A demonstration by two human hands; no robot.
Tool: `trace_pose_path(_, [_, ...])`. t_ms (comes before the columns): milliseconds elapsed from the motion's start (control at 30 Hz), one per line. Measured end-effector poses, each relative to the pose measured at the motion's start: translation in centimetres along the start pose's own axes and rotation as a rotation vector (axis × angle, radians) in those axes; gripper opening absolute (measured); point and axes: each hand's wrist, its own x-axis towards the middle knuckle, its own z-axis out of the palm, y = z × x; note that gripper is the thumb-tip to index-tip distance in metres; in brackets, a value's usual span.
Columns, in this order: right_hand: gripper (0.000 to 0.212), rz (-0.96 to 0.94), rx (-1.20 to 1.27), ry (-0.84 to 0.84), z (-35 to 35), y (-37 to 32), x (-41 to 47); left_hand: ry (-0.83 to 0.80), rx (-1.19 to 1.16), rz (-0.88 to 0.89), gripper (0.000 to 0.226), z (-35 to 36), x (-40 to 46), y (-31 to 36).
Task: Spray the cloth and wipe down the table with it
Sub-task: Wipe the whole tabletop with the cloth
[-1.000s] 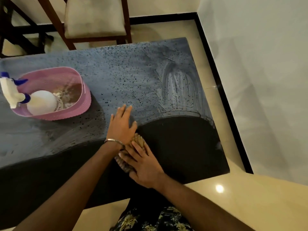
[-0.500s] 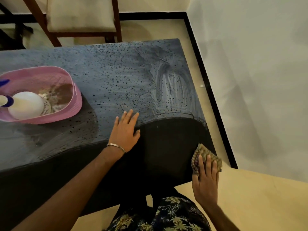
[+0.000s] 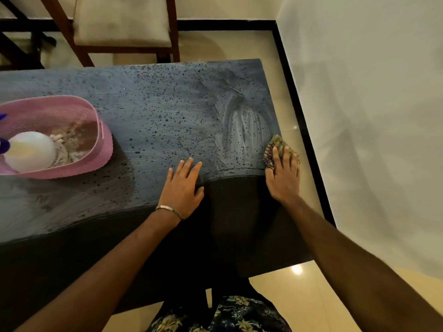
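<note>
The dark speckled table [image 3: 155,111] shows smeared wipe marks near its right side. My right hand [image 3: 284,177] presses a folded patterned cloth [image 3: 272,146] flat against the table's right edge, fingers spread over it. My left hand [image 3: 183,188] lies flat on the tabletop near the middle, fingers apart and holding nothing, a metal bangle on the wrist. A white spray bottle [image 3: 30,150] with a blue trigger lies in a pink basket [image 3: 96,116] at the left.
A wooden chair [image 3: 122,22] with a pale cushion stands beyond the far edge. A white wall [image 3: 371,116] with a black skirting runs close along the table's right side, leaving a narrow strip of tiled floor [image 3: 297,121].
My right hand carried the cloth from beside my left hand to the near right corner, then forward along the right edge. My left hand stayed flat on the table.
</note>
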Motion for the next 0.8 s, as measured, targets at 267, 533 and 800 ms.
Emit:
trace_pose_path(267, [0.073,-0.136,-0.033,-0.009,6.0,6.8,-17.0,-0.035,0.009,-0.046,0.07,-0.7,4.3,3.0])
trace_pose_path(533, [0.072,-0.203,-0.019,0.003,2.0,2.9,-5.1,0.025,0.005,-0.085,0.069,-1.6,8.8,4.2])
trace_pose_path(800, [0.068,-0.22,-0.027,0.005,-4.8,-7.4,16.6,0.064,0.003,-0.073,0.069,-3.2,14.7,4.3])
